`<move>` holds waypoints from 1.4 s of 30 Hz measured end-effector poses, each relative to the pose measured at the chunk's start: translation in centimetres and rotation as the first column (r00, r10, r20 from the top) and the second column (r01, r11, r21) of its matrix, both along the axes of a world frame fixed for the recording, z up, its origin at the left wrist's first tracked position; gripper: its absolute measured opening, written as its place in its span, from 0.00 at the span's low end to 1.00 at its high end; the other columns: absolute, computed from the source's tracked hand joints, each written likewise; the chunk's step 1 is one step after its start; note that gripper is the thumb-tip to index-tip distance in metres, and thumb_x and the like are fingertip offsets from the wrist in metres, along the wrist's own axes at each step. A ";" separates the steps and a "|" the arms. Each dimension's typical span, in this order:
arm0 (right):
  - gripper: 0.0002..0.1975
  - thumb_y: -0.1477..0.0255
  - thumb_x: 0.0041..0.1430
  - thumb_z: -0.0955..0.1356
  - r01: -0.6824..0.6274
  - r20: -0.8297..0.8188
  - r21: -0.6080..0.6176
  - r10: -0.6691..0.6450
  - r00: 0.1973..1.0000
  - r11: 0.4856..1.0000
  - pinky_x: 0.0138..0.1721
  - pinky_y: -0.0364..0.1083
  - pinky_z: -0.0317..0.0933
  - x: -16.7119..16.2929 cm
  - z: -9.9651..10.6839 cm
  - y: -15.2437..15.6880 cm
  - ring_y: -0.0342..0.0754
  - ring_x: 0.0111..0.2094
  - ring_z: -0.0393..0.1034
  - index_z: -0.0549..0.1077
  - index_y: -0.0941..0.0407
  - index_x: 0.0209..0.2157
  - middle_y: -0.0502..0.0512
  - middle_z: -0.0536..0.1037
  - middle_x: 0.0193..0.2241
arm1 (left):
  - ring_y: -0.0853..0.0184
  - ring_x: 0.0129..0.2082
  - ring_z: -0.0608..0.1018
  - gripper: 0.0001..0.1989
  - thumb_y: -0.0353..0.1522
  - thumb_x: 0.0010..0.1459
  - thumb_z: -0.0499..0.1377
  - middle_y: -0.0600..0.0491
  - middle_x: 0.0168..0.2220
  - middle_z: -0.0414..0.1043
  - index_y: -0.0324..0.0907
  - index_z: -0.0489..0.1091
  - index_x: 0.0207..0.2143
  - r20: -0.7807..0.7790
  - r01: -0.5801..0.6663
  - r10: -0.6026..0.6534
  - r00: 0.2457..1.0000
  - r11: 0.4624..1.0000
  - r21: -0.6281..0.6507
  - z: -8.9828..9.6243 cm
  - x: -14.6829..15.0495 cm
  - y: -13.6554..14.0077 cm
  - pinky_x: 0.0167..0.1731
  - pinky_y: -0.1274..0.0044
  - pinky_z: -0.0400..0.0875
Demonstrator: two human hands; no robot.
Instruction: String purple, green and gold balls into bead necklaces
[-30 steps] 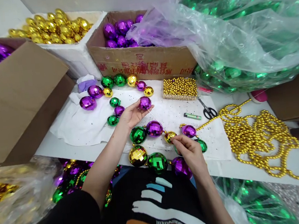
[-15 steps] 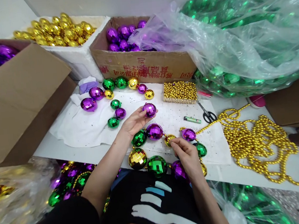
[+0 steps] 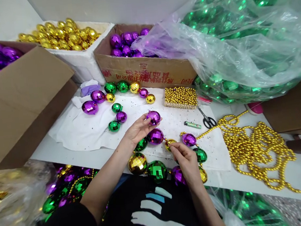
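My left hand (image 3: 138, 129) holds a shiny purple faceted ball (image 3: 153, 117) between thumb and fingers. A thin pale thread runs from this ball down toward a small gold ball (image 3: 170, 145). At that gold ball the fingertips of my right hand (image 3: 183, 156) are pinched together; whether they also grip the thread is hidden. Around my hands lies a strand of big faceted balls: a purple one (image 3: 155, 136), a green one (image 3: 157, 171) and a gold one (image 3: 137, 163) among them. Its right end has a purple ball (image 3: 189, 140) joined to a gold bead chain (image 3: 255, 152).
Short groups of loose balls (image 3: 119, 117) lie on the white cloth (image 3: 75, 134). A clear box of gold beads (image 3: 180, 96), a green lighter (image 3: 192, 124) and scissors (image 3: 208, 118) are to the right. Behind stand a carton (image 3: 146, 70), a foam box (image 3: 87, 60) and a plastic bag (image 3: 240, 47).
The whole view has shifted slightly. Both hands keep their grip, and the purple ball in my left hand sits a little nearer the strand.
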State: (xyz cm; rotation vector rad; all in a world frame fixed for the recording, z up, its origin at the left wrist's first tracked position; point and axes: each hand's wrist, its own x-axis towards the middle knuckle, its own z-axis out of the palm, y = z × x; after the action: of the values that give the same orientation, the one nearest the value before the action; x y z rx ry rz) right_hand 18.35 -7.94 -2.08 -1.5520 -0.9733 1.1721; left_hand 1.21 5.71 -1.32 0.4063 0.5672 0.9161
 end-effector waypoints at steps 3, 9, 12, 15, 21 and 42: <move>0.15 0.59 0.57 0.70 0.005 0.006 -0.008 -0.005 1.000 1.000 0.25 0.42 0.49 -0.1 0.2 0.1 0.41 0.24 0.56 0.77 0.57 0.35 0.48 0.68 0.23 | 0.55 0.55 0.79 0.08 0.23 0.56 0.64 0.48 0.42 0.80 0.37 0.73 0.38 -0.003 -0.020 0.020 1.000 1.000 -0.023 0.2 0.1 -0.1 0.66 0.60 0.61; 0.15 0.59 0.59 0.68 -0.018 0.051 0.018 0.017 0.999 1.000 0.26 0.42 0.50 -0.1 0.3 0.4 0.42 0.24 0.57 0.77 0.57 0.34 0.49 0.70 0.23 | 0.56 0.51 0.81 0.05 0.24 0.57 0.64 0.49 0.39 0.81 0.39 0.72 0.35 -0.027 -0.021 0.021 0.999 1.000 -0.021 -0.1 0.1 0.0 0.62 0.61 0.67; 0.15 0.60 0.61 0.66 -0.027 0.181 0.055 0.016 0.983 0.998 0.27 0.43 0.52 -0.1 0.4 0.4 0.43 0.24 0.59 0.77 0.57 0.34 0.50 0.71 0.23 | 0.59 0.46 0.83 0.05 0.25 0.57 0.64 0.50 0.37 0.80 0.39 0.71 0.36 -0.068 -0.019 0.018 0.998 1.000 -0.005 -0.3 0.1 0.2 0.60 0.62 0.69; 0.14 0.61 0.63 0.65 -0.039 0.289 0.088 0.012 0.957 0.995 0.29 0.43 0.53 -0.4 0.6 0.5 0.43 0.25 0.61 0.77 0.56 0.34 0.49 0.72 0.24 | 0.61 0.42 0.84 0.09 0.26 0.56 0.66 0.51 0.37 0.80 0.40 0.70 0.39 -0.139 -0.035 0.041 0.989 0.999 0.040 -0.2 0.3 0.0 0.58 0.62 0.71; 0.14 0.60 0.64 0.65 -0.031 0.180 0.096 0.013 0.984 0.995 0.29 0.43 0.54 -1.0 0.7 1.5 0.43 0.26 0.59 0.75 0.56 0.35 0.48 0.69 0.24 | 0.62 0.38 0.83 0.16 0.29 0.52 0.70 0.51 0.38 0.79 0.41 0.69 0.41 -0.196 0.075 -0.057 0.979 0.994 0.085 0.7 0.9 -0.9 0.50 0.63 0.75; 0.27 0.74 0.39 0.66 -0.133 -0.231 0.054 0.142 0.962 0.990 0.30 0.47 0.70 4.8 1.5 12.1 0.44 0.26 0.73 0.68 0.55 0.47 0.49 0.76 0.31 | 0.75 0.19 0.77 0.12 0.36 0.60 0.65 0.55 0.23 0.75 0.36 0.72 0.29 -0.523 0.112 0.199 0.829 0.857 0.503 7.7 4.9 8.4 0.21 0.85 0.69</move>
State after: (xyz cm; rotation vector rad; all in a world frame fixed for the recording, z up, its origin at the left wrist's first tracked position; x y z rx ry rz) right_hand 23.18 4.15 -0.57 -1.2973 -0.9500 1.3920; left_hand 6.11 14.11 6.36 1.1904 0.8699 0.9914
